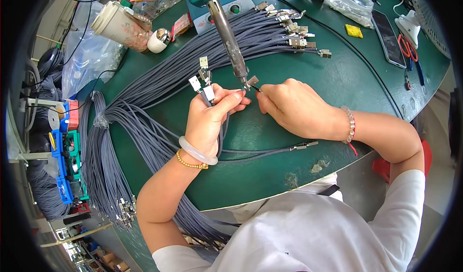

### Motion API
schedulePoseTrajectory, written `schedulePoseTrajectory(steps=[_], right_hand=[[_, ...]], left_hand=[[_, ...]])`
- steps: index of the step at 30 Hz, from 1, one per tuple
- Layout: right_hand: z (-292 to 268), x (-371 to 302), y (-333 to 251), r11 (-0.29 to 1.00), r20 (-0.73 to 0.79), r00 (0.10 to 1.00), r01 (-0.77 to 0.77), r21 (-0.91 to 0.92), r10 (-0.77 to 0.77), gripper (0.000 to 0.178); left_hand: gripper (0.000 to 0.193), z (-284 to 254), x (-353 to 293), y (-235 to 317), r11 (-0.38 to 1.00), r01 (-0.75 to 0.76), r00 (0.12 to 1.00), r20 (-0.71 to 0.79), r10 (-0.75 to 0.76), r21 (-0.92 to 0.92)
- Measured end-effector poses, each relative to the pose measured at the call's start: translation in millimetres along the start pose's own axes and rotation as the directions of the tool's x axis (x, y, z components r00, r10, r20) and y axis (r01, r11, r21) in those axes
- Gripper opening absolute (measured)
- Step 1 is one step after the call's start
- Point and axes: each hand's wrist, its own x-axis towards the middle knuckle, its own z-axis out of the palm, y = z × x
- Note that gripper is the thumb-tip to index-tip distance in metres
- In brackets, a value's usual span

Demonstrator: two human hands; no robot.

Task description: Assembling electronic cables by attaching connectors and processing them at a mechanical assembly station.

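My left hand [210,115] is closed around several grey braided cables [224,132]. Their bare metal USB plugs [204,75] stick up above its thumb, and its fingertips pinch near the soldering iron. My right hand [299,105] is closed too, its fingertips on a thin dark piece that I cannot make out. A small metal plug [252,80] shows just ahead of those fingers. Between both hands, the soldering iron [227,38] points down from its teal holder, its tip right at the fingertips. Small parts at the tip are too fine to tell apart.
A large cable bundle [193,55] fans across the green table [347,88], tied at left. Two finished-looking cable ends [301,146] lie near the front edge. At right are a phone [388,38], red-handled scissors [408,47] and a yellow sponge [353,31]; a cup [120,26] stands far left.
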Motion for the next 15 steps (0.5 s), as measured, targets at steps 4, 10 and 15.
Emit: schedulePoseTrajectory(steps=[4, 10, 15], right_hand=[[-1.8, 0.0, -3.7, 1.000, 0.014, 1.000, 0.003, -0.020, -0.002, 0.025], [1.1, -1.1, -2.1, 0.999, -0.014, 1.000, -0.019, -0.049, 0.018, 0.023], [2.3, 1.5, -4.0, 0.997, 0.005, 1.000, -0.027, -0.073, 0.027, 0.023]], left_hand=[[0.025, -0.1, -0.6, 1.5, 1.000, -0.003, 1.000, 0.008, 0.003, 0.006], [0.026, 0.3, -2.2, 2.1, 1.000, 0.001, 1.000, 0.000, -0.001, 0.001], [0.026, -2.3, 0.0, 0.8, 1.000, 0.004, 1.000, -0.003, -0.004, 0.023]])
